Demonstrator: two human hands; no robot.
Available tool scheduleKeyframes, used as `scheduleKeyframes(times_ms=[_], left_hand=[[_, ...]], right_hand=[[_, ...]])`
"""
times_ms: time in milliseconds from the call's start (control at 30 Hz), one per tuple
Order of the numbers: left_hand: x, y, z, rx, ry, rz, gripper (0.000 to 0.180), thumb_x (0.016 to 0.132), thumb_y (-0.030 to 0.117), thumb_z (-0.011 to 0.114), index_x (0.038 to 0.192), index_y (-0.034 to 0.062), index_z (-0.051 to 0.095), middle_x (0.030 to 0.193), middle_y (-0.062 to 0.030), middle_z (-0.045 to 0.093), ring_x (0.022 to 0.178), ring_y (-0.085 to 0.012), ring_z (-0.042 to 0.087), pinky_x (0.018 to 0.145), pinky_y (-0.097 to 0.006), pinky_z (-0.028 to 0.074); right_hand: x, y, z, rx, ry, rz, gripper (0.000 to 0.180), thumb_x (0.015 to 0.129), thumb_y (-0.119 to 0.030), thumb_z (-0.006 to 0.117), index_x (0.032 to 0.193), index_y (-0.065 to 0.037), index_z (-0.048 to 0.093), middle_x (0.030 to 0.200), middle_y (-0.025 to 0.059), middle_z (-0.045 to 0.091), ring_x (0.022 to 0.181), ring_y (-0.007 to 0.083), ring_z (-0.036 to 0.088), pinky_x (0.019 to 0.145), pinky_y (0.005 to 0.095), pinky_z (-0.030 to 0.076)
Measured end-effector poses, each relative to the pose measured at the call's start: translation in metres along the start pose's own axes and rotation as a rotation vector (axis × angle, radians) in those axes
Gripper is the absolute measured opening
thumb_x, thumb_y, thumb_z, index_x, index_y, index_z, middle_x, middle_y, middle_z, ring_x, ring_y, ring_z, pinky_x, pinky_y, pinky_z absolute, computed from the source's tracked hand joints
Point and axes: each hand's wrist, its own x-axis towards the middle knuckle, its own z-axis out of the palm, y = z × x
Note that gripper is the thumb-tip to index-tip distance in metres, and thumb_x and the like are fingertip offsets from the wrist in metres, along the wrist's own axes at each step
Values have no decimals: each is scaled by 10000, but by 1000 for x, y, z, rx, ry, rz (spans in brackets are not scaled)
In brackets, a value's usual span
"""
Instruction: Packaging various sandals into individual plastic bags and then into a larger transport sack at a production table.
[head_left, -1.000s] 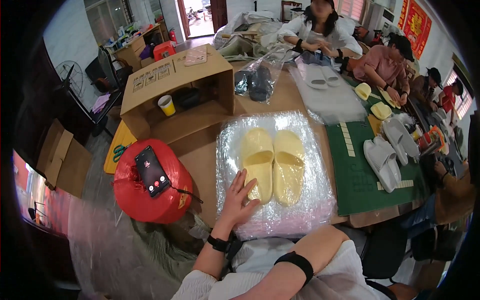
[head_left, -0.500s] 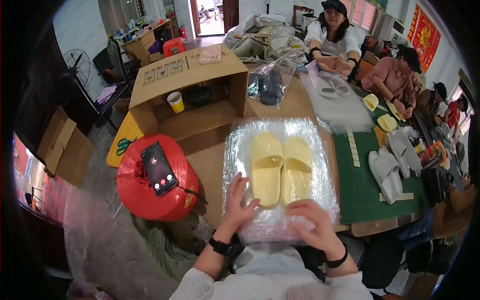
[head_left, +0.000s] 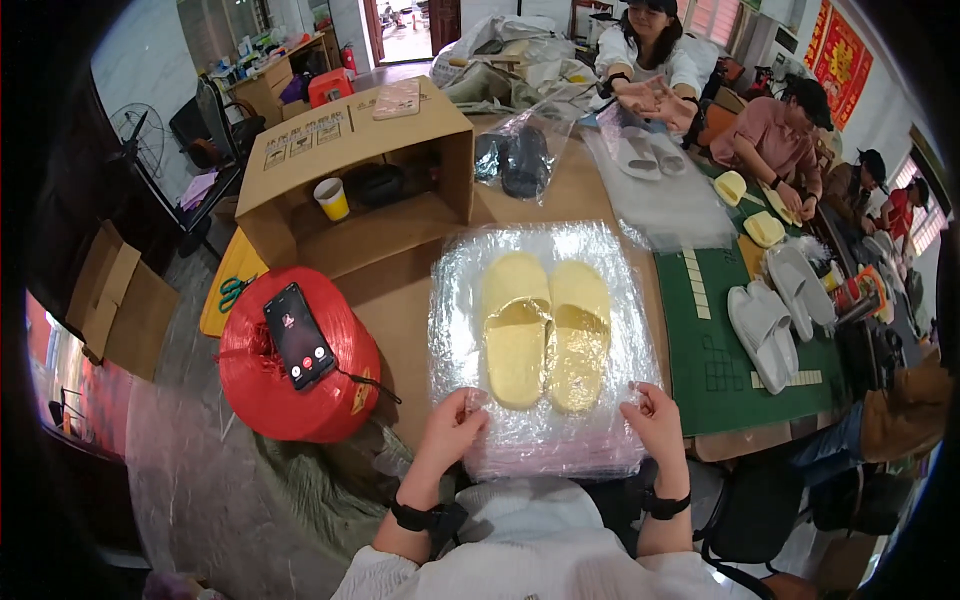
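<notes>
Brown tabletop spreads out beneath everything at the middle of the view. At its far left, a cardboard box lies on its side, mouth facing near; inside sit a yellow-and-white cup and, deeper in shadow, a dark object too dim to identify. Just right of it, a clear bag holds dark slippers. Nearest, clear plastic lies flat in layers, with yellow slippers side by side at its middle, toes pointing away; I cannot tell whether they are inside the top layer. Both forearms rise from below, set apart. The left hand, fingers curled, pinches the plastic's lower left edge between thumb and fingertips; the right hand, similarly curled, pinches the right edge near the lower corner
</notes>
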Motion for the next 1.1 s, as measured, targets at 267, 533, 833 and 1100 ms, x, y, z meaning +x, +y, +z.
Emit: scheduleKeyframes(times_ms=[267,533,833,1100], left_hand=[[-2,-6,-15,-199,-82,-75,403,974,43,593,1349,-51,480,953,-120,712,852,-187,705,737,-287,554],[4,19,-12,-21,-99,-128,276,933,202,717,1088,-14,642,860,-22,680,756,-90,623,680,-245,499],[7,23,-12,38,-161,-112,279,870,203,782,1006,-8,661,809,-25,663,729,-87,613,646,-269,507],[8,21,-2,172,-165,-123,447,865,75,760,1265,4,575,913,-47,692,747,-104,640,667,-272,528]], right_hand=[[2,2,-4,337,-26,85,269,904,-66,681,1156,28,670,770,-30,589,690,41,517,620,193,421],[3,-16,-4,376,-166,185,423,916,-133,709,1279,53,595,886,56,708,766,89,633,649,230,502],[19,-27,4,383,-284,261,585,894,-221,745,1356,65,529,954,108,741,736,116,660,605,234,508],[24,-23,16,411,-317,233,642,862,-194,785,1374,79,511,1008,93,719,790,85,643,587,190,452]])
